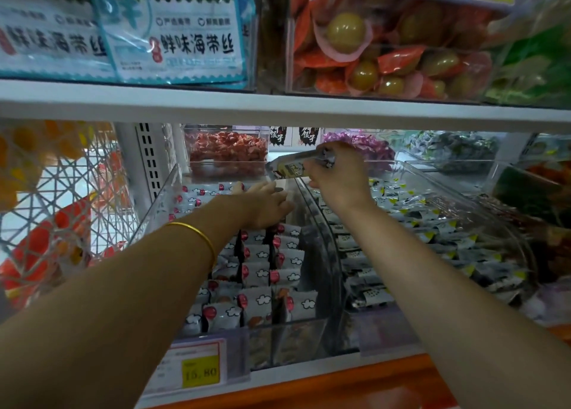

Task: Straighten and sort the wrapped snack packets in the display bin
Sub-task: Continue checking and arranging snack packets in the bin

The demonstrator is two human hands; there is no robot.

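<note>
Packet (289, 167) pinched in curled fingers of right hand (338, 174), raised over divider (324, 238) between left bin (157, 201) and right bin (457, 189). Long axis left-right, left end slightly lower.

Yellow-marked print judged matched to right-bin packets (417, 223), lying below and right; right hand nearer.

Left hand (267, 204) outstretched, fingers straight, over far cloud-print packets (256, 272), nothing held.

Count: one packet held, two bins; binned packets too many for count.
</note>
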